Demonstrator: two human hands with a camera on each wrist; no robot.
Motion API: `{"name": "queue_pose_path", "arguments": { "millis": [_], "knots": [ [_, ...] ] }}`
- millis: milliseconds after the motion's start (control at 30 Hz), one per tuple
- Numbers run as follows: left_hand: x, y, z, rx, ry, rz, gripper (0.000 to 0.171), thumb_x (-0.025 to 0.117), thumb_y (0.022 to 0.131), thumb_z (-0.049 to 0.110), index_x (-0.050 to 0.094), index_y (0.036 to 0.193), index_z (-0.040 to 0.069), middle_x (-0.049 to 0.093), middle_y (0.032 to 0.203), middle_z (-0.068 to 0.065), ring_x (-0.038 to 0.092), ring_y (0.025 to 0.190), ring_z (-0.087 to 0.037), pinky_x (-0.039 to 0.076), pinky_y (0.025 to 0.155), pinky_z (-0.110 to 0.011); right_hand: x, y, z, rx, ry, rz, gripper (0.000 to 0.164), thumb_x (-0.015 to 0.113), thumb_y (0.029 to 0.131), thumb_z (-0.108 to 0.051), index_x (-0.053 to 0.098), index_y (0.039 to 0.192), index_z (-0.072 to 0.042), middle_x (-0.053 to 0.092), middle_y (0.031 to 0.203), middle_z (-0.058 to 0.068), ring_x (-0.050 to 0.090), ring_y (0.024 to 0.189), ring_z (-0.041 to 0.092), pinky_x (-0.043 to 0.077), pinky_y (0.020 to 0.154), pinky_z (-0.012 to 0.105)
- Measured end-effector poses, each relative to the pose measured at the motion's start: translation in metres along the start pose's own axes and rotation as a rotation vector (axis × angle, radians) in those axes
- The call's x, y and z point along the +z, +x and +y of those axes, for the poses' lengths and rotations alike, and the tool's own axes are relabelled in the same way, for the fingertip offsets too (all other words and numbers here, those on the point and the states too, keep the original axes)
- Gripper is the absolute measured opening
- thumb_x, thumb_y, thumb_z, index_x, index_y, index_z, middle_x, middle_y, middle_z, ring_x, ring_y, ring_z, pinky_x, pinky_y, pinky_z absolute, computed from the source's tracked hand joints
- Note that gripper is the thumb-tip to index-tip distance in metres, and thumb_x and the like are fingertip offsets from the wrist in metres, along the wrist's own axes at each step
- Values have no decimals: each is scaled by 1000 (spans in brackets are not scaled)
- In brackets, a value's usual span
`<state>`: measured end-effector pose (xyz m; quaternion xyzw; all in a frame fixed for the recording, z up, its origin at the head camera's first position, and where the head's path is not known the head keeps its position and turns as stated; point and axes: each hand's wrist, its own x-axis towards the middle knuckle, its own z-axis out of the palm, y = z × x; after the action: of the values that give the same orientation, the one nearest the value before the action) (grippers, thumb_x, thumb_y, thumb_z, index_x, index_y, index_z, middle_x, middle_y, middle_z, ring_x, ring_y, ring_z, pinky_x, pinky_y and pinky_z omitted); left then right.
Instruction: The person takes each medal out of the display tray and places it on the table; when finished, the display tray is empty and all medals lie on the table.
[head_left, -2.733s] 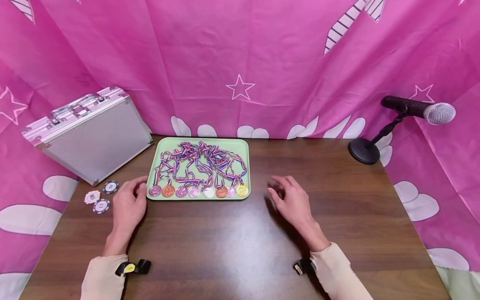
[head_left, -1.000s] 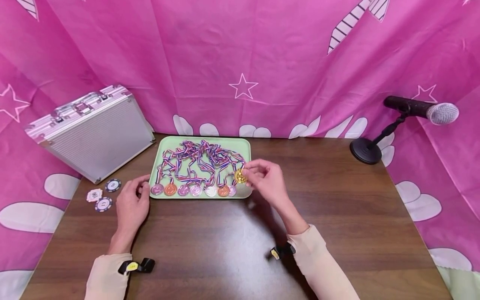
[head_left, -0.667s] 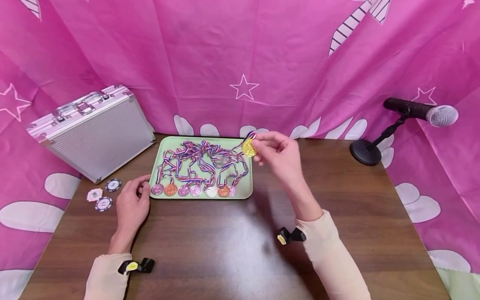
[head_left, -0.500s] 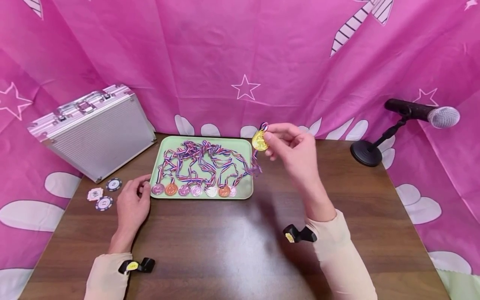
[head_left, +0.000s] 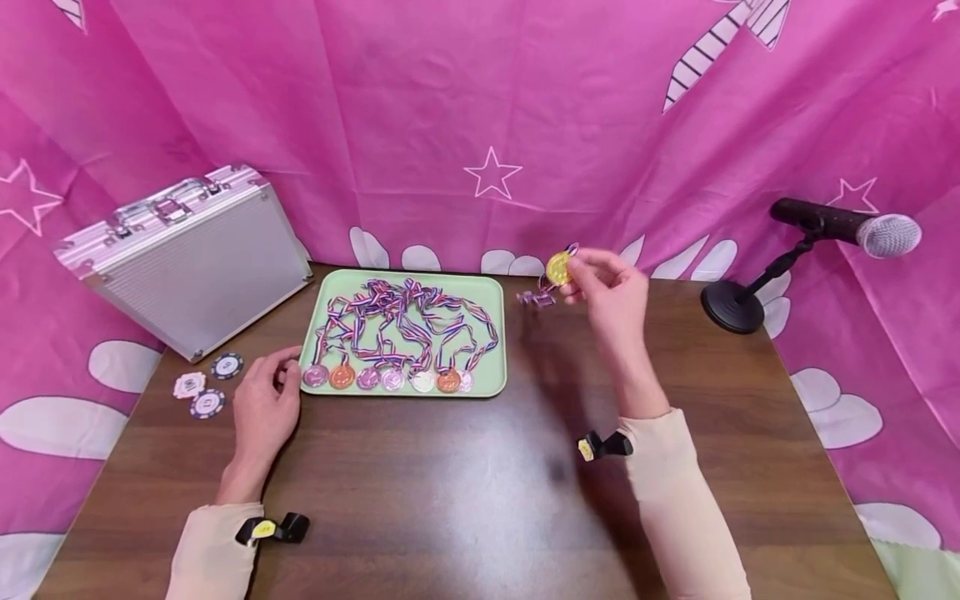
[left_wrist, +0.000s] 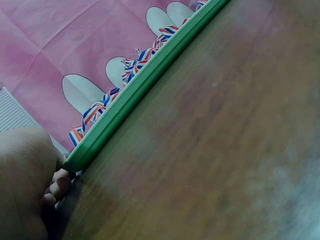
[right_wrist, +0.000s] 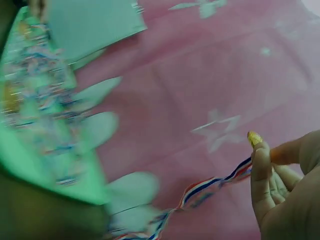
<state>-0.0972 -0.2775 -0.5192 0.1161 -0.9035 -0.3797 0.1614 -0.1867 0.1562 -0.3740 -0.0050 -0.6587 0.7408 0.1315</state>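
Between thumb and fingers my right hand pinches a gold medal, held up to the right of the tray. Its striped ribbon trails down and to the left in the right wrist view. A pale green tray bears several more medals in a row along its near edge, bronze, silver and purplish ones, such as the orange-bronze medal. Their tangled ribbons fill the tray's far half. At the tray's left edge rests my left hand, its fingers loosely bent and touching the rim.
A silver case stands at the back left. In front of it lie poker chips. A microphone on a black stand occupies the back right. Pink cloth hangs behind the wooden table.
My right hand reached the tray, took the gold medal from the row's right end, lifted it and carried it rightward, its ribbon coming off the tray. My left hand stayed at the tray's edge.
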Motion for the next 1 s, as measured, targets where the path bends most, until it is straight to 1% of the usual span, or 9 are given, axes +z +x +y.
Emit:
{"name": "queue_pose_path", "arguments": {
  "millis": [167, 233, 267, 367, 533, 667, 767, 833, 1000],
  "knots": [
    [1, 0, 2, 9, 0, 5, 35, 55, 113, 15, 73, 140, 2, 64, 112, -19, 54, 93, -28, 35, 79, -36, -14, -24, 69, 234, -88, 18, 18, 72, 99, 10, 72, 116, 16, 75, 76, -1, 68, 59, 8, 58, 58, 21],
    [2, 0, 2, 18, -4, 7, 35, 55, 113, 15, 73, 140, 1, 65, 111, -19, 54, 93, -28, 36, 78, -36, -20, -35, 90, 302, -142, 21, 17, 73, 98, 10, 72, 114, 16, 76, 75, 1, 68, 58, 7, 58, 57, 20],
    [2, 0, 3, 21, -5, 8, 35, 55, 113, 15, 73, 139, 1, 64, 110, -19, 54, 92, -27, 35, 78, -36, -22, -40, 98, 315, -168, 22, 16, 74, 97, 10, 72, 112, 15, 76, 74, 3, 68, 58, 7, 57, 57, 20],
    [1, 1, 3, 25, -10, 17, 34, 55, 113, 14, 73, 139, 1, 64, 109, -19, 53, 91, -27, 35, 78, -35, -26, -51, 111, 303, -261, 1, 13, 78, 96, 8, 73, 107, 14, 77, 75, 8, 68, 56, 7, 57, 55, 21],
    [-1, 0, 2, 19, -6, 17, 34, 55, 113, 14, 73, 139, 2, 63, 109, -18, 52, 92, -26, 34, 78, -35, -30, -61, 115, 217, -465, -44, 11, 83, 93, -1, 78, 98, 6, 78, 78, 11, 67, 53, 7, 55, 53, 21],
    [-1, 0, 0, 22, -5, 21, 34, 55, 113, 14, 74, 139, 2, 63, 107, -18, 52, 91, -26, 34, 78, -35, -33, -63, 122, 112, -638, -54, 10, 86, 88, -11, 80, 91, -4, 76, 74, 4, 66, 54, 9, 53, 55, 23],
    [0, 0, -1, 23, -4, 20, 34, 55, 113, 15, 74, 139, 2, 63, 107, -18, 52, 91, -26, 34, 78, -36, -35, -62, 130, 32, -739, -25, 11, 87, 83, -16, 80, 87, -9, 73, 71, -1, 65, 60, 11, 50, 61, 29],
    [0, 0, -1, 22, -4, 18, 35, 55, 113, 15, 73, 139, 2, 63, 108, -18, 53, 92, -26, 34, 78, -36, -36, -62, 132, 14, -761, -6, 12, 89, 81, -17, 81, 86, -10, 71, 71, -2, 64, 61, 11, 48, 63, 30],
    [0, 1, 0, 17, -6, 13, 35, 56, 113, 15, 73, 140, 2, 63, 110, -18, 53, 93, -26, 34, 78, -36, -32, -66, 124, 102, -668, 14, 19, 90, 85, -10, 79, 98, -3, 72, 76, 5, 64, 53, 6, 53, 52, 23]
  ]
}}
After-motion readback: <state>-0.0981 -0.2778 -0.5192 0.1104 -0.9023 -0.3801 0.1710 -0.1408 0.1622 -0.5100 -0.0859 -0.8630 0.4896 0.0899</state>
